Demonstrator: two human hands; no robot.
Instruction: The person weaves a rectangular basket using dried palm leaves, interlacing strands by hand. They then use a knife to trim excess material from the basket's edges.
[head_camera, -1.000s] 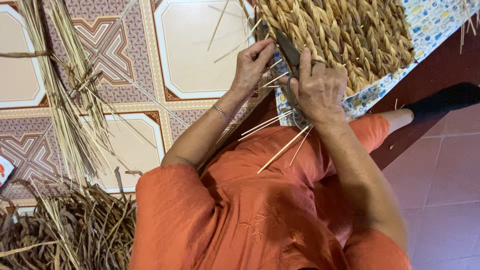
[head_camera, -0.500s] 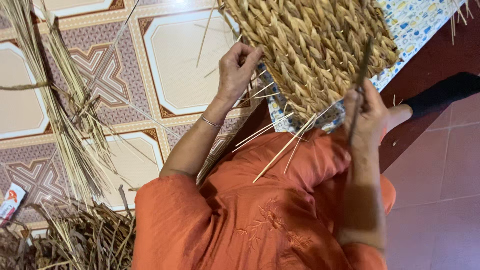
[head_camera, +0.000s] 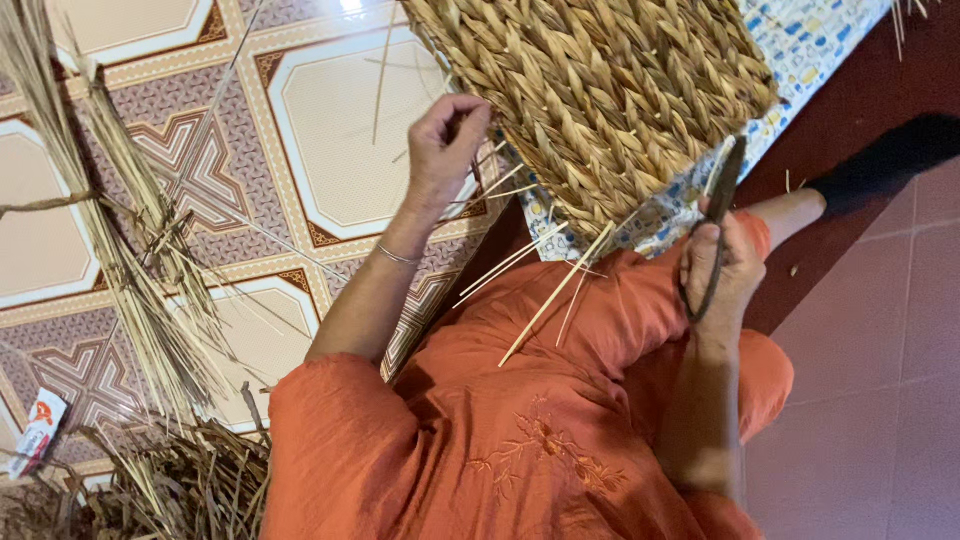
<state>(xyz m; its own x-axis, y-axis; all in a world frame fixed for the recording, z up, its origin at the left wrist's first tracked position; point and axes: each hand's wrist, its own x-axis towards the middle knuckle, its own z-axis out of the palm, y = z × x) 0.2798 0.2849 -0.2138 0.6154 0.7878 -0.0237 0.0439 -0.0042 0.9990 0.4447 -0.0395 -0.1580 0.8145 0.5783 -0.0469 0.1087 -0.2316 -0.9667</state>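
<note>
While we sit over the tiled floor in our orange dress, the woven mat lies across our lap on a patterned cloth — its thick braided rows look closed over most of what shows. Along the near edge, pale stalk ends stick out untrimmed, so we judge the weaving largely done and the edge finishing left; how far the mat runs beyond the frame we cannot tell. A bundle of dry straw lies on the floor at our left, well apart, with a darker heap below it.

Our left hand is curled at the mat's edge, fingertips pinched together on the weave there. Our right hand is closed around a dark shear, its tip pointing up at the mat's corner — just beside the edge, whether touching we cannot say.
</note>
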